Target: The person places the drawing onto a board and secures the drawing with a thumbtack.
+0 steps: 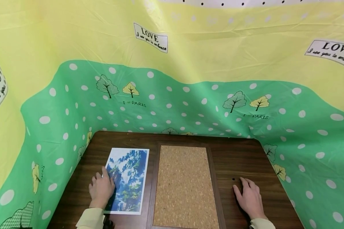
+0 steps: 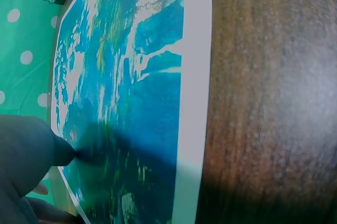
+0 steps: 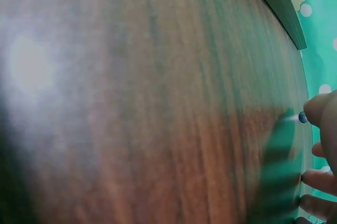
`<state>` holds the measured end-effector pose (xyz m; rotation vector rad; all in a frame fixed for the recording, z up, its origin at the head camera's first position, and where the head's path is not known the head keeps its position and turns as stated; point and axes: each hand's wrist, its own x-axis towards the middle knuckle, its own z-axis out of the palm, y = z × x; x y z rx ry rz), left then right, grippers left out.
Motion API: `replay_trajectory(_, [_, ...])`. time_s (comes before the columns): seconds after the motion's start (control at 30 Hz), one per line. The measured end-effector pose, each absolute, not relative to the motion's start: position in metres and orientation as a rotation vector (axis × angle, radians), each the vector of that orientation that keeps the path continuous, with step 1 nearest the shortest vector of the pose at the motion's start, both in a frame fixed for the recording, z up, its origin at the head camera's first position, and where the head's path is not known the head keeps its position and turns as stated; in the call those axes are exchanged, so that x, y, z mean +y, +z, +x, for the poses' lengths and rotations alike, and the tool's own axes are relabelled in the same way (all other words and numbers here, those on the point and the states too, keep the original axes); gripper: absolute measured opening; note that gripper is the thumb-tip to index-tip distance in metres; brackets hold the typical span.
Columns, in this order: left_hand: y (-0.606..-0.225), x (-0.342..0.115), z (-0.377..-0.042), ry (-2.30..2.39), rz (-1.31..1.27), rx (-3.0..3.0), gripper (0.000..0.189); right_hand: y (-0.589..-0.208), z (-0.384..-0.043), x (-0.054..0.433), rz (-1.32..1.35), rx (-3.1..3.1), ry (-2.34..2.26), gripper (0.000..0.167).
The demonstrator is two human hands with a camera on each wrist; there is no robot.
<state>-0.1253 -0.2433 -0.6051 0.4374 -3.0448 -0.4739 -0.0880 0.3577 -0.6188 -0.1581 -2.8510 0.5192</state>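
A printed landscape picture [image 1: 128, 181] with blue mountains and a white border lies flat on the dark wooden table [image 1: 232, 156]. My left hand [image 1: 101, 188] rests over its left edge, fingers relaxed. In the left wrist view, the thumb [image 2: 31, 150] is over the picture. On the right side of the table lies my right hand [image 1: 250, 198], its fingers loosely spread and holding nothing. Just beyond its thumb sits a small dark round object [image 1: 233, 179]. The right wrist view shows that small object [image 3: 302, 117] close to the thumb tip.
A cork board [image 1: 186, 187] in a brown frame lies between the hands, right of the picture. Yellow and green printed cloth [image 1: 186, 105] hangs around the table's back and both sides.
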Motion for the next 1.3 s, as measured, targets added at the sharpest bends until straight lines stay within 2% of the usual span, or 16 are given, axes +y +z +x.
replay_trajectory(0.53, [-0.603,-0.243,-0.125,-0.43,0.424,-2.961,0.061,-0.624,-0.104,0.359,-0.025,-2.721,0.525,0.032])
replay_trajectory(0.97, [-0.603,-0.246,-0.126,-0.429,0.401,-2.922,0.062,-0.625,-0.112,0.359,0.027,-2.617,0.518,0.018])
replay_trajectory(1.3, [-0.599,-0.247,-0.127,-0.492,0.408,-2.872,0.056,-0.627,-0.114,0.356,-0.014,-2.625,0.556,0.016])
